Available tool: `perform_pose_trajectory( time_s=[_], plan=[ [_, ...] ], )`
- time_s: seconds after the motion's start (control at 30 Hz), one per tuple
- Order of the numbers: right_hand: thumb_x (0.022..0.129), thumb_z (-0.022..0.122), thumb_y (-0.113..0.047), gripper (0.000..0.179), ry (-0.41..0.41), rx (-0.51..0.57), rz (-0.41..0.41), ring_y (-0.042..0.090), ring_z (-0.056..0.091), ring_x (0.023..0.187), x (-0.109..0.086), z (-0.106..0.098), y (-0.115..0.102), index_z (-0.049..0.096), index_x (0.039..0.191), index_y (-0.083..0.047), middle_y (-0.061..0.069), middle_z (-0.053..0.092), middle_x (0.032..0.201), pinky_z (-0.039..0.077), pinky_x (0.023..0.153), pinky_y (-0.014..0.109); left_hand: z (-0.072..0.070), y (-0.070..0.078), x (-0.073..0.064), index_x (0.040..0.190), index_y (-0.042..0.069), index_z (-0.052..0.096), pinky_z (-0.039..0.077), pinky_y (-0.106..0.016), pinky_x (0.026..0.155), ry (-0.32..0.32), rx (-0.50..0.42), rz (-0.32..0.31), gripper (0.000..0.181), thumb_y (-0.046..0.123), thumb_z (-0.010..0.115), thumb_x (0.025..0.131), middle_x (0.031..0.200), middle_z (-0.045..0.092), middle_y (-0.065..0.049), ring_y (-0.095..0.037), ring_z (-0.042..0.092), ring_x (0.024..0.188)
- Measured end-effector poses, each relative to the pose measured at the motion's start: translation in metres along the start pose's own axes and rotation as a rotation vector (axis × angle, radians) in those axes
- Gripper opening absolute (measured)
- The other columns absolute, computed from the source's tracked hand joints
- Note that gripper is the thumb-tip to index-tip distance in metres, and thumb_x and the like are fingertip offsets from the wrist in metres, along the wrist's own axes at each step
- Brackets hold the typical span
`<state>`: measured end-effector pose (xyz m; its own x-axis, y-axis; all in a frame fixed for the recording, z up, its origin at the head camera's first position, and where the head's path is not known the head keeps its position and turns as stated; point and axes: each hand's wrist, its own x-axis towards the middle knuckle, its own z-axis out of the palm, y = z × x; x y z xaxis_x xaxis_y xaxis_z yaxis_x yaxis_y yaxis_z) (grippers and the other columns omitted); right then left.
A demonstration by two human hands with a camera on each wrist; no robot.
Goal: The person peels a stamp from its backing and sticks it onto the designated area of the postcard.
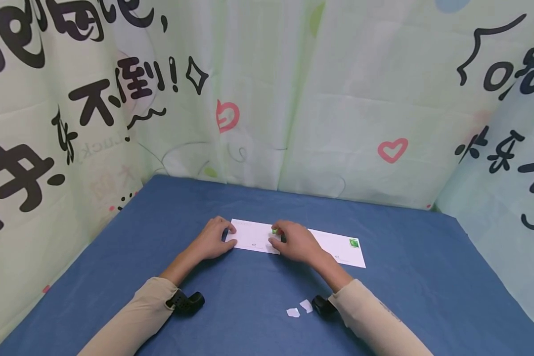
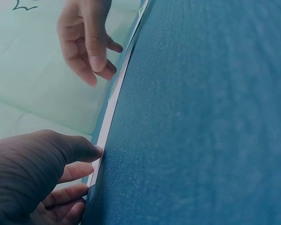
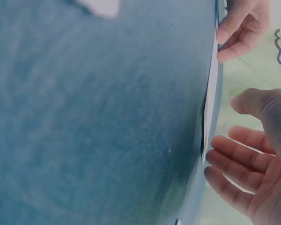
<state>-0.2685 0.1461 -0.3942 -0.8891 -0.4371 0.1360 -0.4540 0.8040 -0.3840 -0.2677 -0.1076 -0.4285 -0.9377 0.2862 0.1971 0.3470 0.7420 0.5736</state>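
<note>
A white envelope (image 1: 253,236) with a green stamp near its right end lies flat on the blue table in the head view. The left hand (image 1: 213,238) rests at its left end, with thumb and fingertips touching it. Over its right end is the right hand (image 1: 297,241), partly covering the stamp (image 1: 274,231); the right wrist view shows those fingers (image 3: 239,154) spread and relaxed, holding nothing. A second white envelope (image 1: 333,246) extends to the right from behind the right hand, a green stamp (image 1: 354,243) at its upper right corner.
Two small white paper scraps (image 1: 293,312) lie near the right forearm. Black wrist devices (image 1: 187,302) sit on both wrists. Blue cloth (image 1: 249,326) covers the table, and printed light-green curtains (image 1: 338,99) enclose its back and sides.
</note>
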Motion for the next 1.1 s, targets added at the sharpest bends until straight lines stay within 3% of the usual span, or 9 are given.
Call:
perform_pose_trajectory(
  time_s=[0.2,0.33,0.5,0.73,0.93,1.1],
  plan=[
    [0.097,0.07,-0.022,0.025,0.129,0.192,0.056,0.028,0.07,0.1,-0.007,-0.005,0.001,0.07,0.115,-0.004,0.009,0.074,0.103,0.054,0.086,0.049,0.0,0.001,0.001,0.107,0.001,0.071,0.045,-0.052,0.098,0.001,-0.007,0.003,0.022,0.014,0.075,0.09,0.113,0.06,-0.017,-0.034,0.054,0.11],
    [0.099,0.068,-0.02,0.021,0.175,0.308,0.093,0.026,0.068,0.097,-0.011,-0.008,0.001,0.071,0.113,-0.005,0.007,0.073,0.1,0.054,0.083,0.044,0.0,0.001,0.001,0.106,0.001,0.071,0.045,-0.053,0.098,0.006,-0.011,0.003,0.021,0.014,0.075,0.09,0.115,0.06,-0.018,-0.035,0.054,0.111],
    [0.101,0.066,-0.023,0.025,0.151,0.489,0.19,0.028,0.067,0.099,-0.019,-0.016,-0.005,0.072,0.116,-0.004,0.01,0.073,0.104,0.053,0.079,0.037,0.001,0.002,0.001,0.107,0.001,0.071,0.045,-0.053,0.098,0.003,-0.011,0.008,0.021,0.014,0.075,0.09,0.115,0.06,-0.018,-0.035,0.054,0.111],
    [0.104,0.062,-0.026,0.036,0.09,0.719,0.241,0.037,0.068,0.11,-0.032,-0.024,-0.015,0.066,0.123,0.003,0.019,0.073,0.112,0.055,0.09,0.049,0.002,-0.002,0.001,0.106,0.001,0.071,0.045,-0.054,0.098,0.002,-0.015,0.021,0.02,0.013,0.074,0.09,0.115,0.06,-0.018,-0.035,0.054,0.111],
    [0.103,0.063,-0.027,0.037,0.057,0.783,0.268,0.032,0.07,0.109,-0.04,-0.022,-0.022,0.066,0.123,0.003,0.018,0.073,0.113,0.055,0.091,0.048,0.001,-0.003,0.002,0.107,0.002,0.071,0.045,-0.054,0.098,0.0,-0.015,0.011,0.02,0.014,0.074,0.091,0.115,0.06,-0.018,-0.035,0.053,0.111],
    [0.103,0.063,-0.027,0.036,0.029,0.79,0.222,0.027,0.07,0.106,-0.048,-0.017,-0.026,0.066,0.122,0.004,0.02,0.073,0.112,0.055,0.089,0.049,0.002,-0.003,0.002,0.107,0.002,0.071,0.045,-0.053,0.098,-0.003,-0.003,0.002,0.021,0.014,0.074,0.091,0.115,0.06,-0.017,-0.034,0.054,0.111]
  ],
)
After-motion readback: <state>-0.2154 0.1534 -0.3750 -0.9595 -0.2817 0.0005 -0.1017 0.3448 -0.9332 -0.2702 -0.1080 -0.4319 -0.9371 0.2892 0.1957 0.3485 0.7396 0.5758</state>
